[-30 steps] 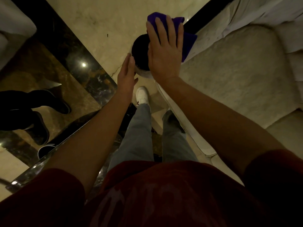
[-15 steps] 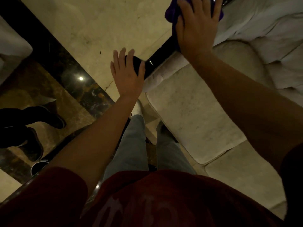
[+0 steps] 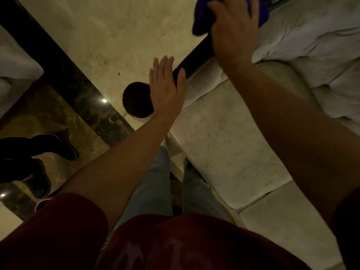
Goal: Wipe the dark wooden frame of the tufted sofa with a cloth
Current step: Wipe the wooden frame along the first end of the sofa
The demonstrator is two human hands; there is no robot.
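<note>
We press the purple cloth (image 3: 202, 20) flat under our right hand (image 3: 231, 36), fingers straight, sliding along the dark frame (image 3: 196, 55); our left hand (image 3: 165, 88), fingers straight, steadies the rail behind it.

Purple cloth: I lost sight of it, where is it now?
At the top of the head view, right of centre, the purple cloth lies under the right hand, pressed on the dark wooden frame.

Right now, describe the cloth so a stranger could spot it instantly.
Follow the sofa's dark frame rail to the top of the view. The cloth lies on it under the right hand. It is the only purple thing among cream cushions and pale floor.
</note>
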